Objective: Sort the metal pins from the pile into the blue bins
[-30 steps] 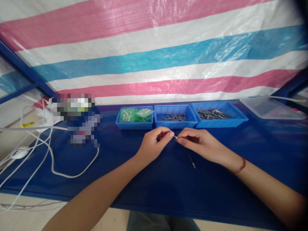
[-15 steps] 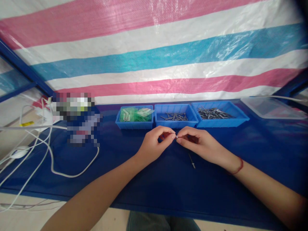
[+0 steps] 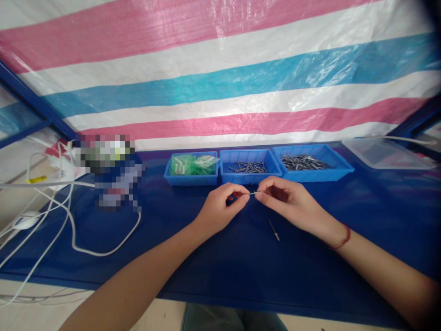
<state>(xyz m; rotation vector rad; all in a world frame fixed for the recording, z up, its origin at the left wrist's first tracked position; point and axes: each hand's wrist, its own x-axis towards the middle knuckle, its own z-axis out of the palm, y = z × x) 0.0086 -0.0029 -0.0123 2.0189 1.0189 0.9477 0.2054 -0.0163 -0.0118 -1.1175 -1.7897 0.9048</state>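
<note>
My left hand (image 3: 218,204) and my right hand (image 3: 291,202) meet above the table, each closed in a pinch. Between their fingertips stretches a thin metal blind rivet (image 3: 252,193), level, with both its ends covered by the fingers. A second blind rivet (image 3: 274,231) lies on the blue table (image 3: 227,262) just below my right hand. Behind the hands stands a blue bin (image 3: 224,175) holding several rivets. To its right, another blue bin (image 3: 320,174) is heaped with more of these metal pieces.
A third blue bin (image 3: 193,181) at left contains green-and-clear plastic packets (image 3: 186,164). White cables (image 3: 103,252) trail across the table's left side, near a blurred-out item (image 3: 119,186). A clear plastic lid (image 3: 386,154) lies at back right, before a striped sheet (image 3: 220,92).
My right hand has shifted slightly up and to the right, away from the left fingertips. More of the rivet's thin shaft now shows between them. The rivet on the table stays put.
</note>
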